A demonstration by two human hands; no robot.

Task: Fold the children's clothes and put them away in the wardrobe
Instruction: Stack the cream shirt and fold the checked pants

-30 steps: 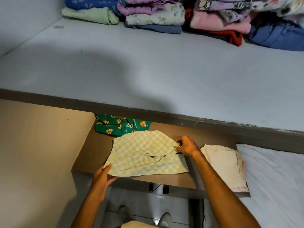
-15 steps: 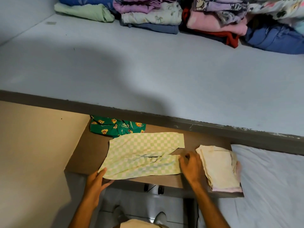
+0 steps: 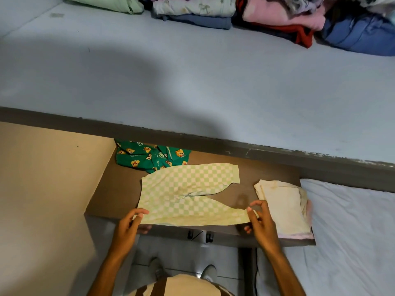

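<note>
Green-checked pants (image 3: pixel 188 193) lie flat on the brown shelf (image 3: pixel 119 193), legs pointing right, waist at left. Left hand (image 3: pixel 128 227) pinches the near waist corner; right hand (image 3: pixel 259 221) pinches the near leg's cuff. Green printed garment (image 3: pixel 149 155) behind, folded cream garment (image 3: pixel 284 208) just right.

both forearms reach forward from the bottom edge, bare to the elbow. the left hand (image 3: pixel 128 226) is palm-in, thumb on top and fingers curled beneath, pinching a near corner of the trousers (image 3: pixel 188 193). the right hand (image 3: pixel 259 221) shows its back to the camera, thumb and forefinger pinching the other near corner, remaining fingers loosely bent. the hands sit level, well apart.
</note>
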